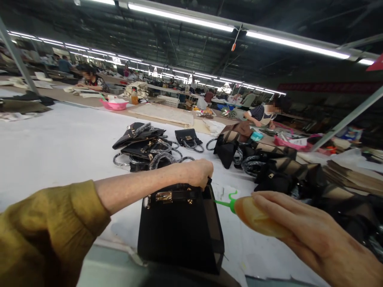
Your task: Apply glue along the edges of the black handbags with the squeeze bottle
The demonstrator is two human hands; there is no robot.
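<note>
A black handbag (176, 235) with gold hardware stands at the near edge of the white-covered table. My left hand (199, 173) reaches over its top right corner, fingers closed on the bag's upper edge; the fingertips are mostly hidden. In my right hand (302, 223) is a soft squeeze bottle (254, 217) of yellowish glue-like liquid, with a green nozzle (227, 203). The nozzle points left, its tip close to the bag's upper right side. Whether the tip touches the bag, I cannot tell.
Beyond the bag lie several black handbags (146, 145) with plastic-wrapped handles, and a smaller one (188, 138). More black and brown bags (278, 171) crowd the right. A pink basket (113, 104) and an orange bottle (134, 96) stand farther back. Co-workers (263, 113) sit at the far tables.
</note>
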